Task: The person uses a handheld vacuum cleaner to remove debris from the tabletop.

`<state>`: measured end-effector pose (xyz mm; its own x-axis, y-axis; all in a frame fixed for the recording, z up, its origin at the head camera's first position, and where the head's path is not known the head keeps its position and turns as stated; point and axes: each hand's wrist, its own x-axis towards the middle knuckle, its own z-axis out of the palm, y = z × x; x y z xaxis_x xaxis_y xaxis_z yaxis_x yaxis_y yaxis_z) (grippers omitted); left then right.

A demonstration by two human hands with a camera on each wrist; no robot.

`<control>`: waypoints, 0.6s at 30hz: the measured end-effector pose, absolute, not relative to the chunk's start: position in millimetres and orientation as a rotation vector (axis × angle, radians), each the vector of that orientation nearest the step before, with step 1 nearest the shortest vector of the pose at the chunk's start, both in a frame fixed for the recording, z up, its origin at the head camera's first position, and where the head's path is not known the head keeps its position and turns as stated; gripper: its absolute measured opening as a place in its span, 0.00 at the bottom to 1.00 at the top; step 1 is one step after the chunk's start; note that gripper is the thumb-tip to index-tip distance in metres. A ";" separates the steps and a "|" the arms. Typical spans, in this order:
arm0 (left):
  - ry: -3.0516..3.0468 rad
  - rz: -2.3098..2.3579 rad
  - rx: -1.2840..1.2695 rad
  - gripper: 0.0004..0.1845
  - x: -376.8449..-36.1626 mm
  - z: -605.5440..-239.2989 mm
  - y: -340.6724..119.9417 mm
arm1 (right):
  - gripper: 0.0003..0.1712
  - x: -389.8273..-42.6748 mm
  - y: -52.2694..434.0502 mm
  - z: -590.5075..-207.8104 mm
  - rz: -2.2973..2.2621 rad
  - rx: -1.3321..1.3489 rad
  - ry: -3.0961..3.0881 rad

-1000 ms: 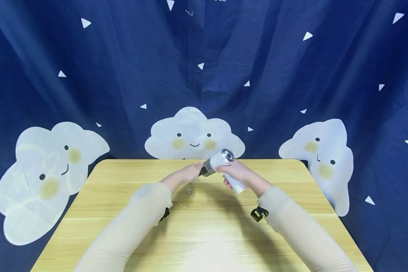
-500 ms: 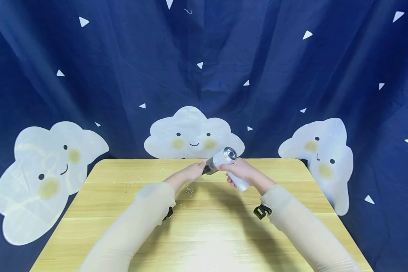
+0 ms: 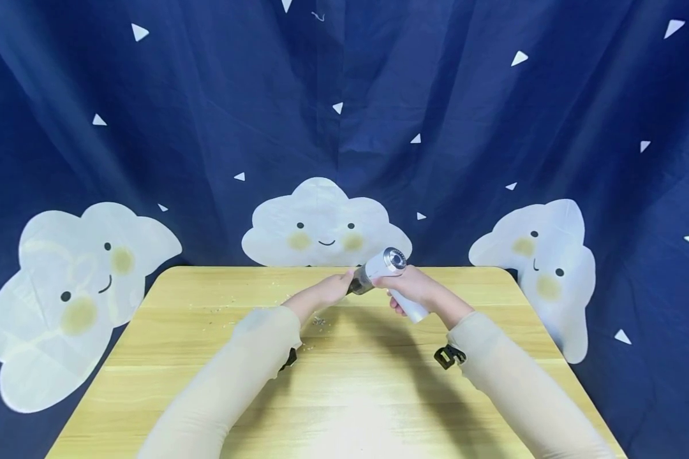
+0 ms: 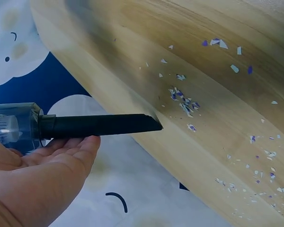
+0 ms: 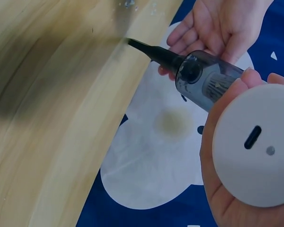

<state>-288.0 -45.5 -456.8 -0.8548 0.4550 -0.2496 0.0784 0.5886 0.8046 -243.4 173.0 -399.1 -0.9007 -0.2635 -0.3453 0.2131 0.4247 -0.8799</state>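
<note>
Now shifted slightly toward 3 o'clock: white handheld vacuum [image 3: 386,275], black nozzle [image 4: 102,126] over paper scraps [image 4: 182,100]; gripped by right hand [image 3: 416,290], cradled on flat-fingered left hand [image 3: 321,295].

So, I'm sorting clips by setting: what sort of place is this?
Probably a staged recording corner, not a lived-in room: a cloud-print curtain backs a wooden table, where hands work a handheld vacuum.

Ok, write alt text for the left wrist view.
An open left hand lies under the black nozzle of a handheld vacuum, its tip pointing at paper scraps scattered on a wooden table.
</note>
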 end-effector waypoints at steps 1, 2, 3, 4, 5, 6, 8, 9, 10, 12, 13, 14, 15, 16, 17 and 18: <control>2.383 1.179 0.431 0.36 -287.9 -456.7 -44.7 | 0.21 -243.2 174.1 -399.0 -1.478 -0.039 2.249; 2.379 1.179 0.436 0.37 -287.8 -456.9 -44.0 | 0.22 -242.9 175.0 -398.9 -1.475 -0.036 2.249; 2.374 1.180 0.441 0.37 -287.6 -457.0 -43.3 | 0.22 -242.6 175.9 -398.8 -1.472 -0.031 2.248; 2.372 1.176 0.443 0.37 -287.3 -456.4 -43.0 | 0.22 -242.4 176.4 -398.5 -1.471 -0.032 2.245; 2.372 1.170 0.444 0.38 -286.8 -455.7 -42.7 | 0.22 -242.1 177.0 -398.2 -1.471 -0.033 2.239; 2.368 1.166 0.443 0.38 -286.3 -455.1 -42.4 | 0.22 -241.7 177.5 -398.0 -1.472 -0.032 2.233; 2.366 1.155 0.443 0.39 -285.1 -453.8 -42.0 | 0.22 -241.0 178.8 -397.7 -1.474 -0.036 2.221; 2.365 1.148 0.445 0.40 -284.3 -453.0 -41.8 | 0.22 -240.6 179.3 -397.7 -1.477 -0.041 2.213; 2.370 1.136 0.446 0.40 -283.3 -452.1 -41.7 | 0.22 -240.2 179.8 -397.8 -1.480 -0.048 2.206; 2.379 1.116 0.449 0.40 -281.1 -450.6 -41.7 | 0.24 -239.1 180.8 -397.9 -1.483 -0.054 2.197; 2.383 1.110 0.449 0.40 -279.9 -449.8 -41.7 | 0.24 -238.8 181.3 -398.2 -1.483 -0.057 2.195; 2.390 1.102 0.450 0.40 -278.7 -449.2 -41.7 | 0.24 -238.4 181.9 -398.7 -1.483 -0.064 2.193; 2.393 1.096 0.449 0.40 -276.9 -448.3 -41.8 | 0.24 -237.7 182.2 -398.9 -1.482 -0.068 2.193; 2.396 1.091 0.447 0.40 -275.6 -448.3 -42.0 | 0.23 -237.0 182.6 -399.1 -1.480 -0.070 2.193; 2.395 1.092 0.448 0.40 -274.3 -448.4 -42.0 | 0.23 -236.5 183.0 -399.5 -1.478 -0.070 2.194; 2.393 1.095 0.449 0.40 -273.5 -448.8 -42.0 | 0.22 -235.7 183.2 -399.7 -1.477 -0.070 2.195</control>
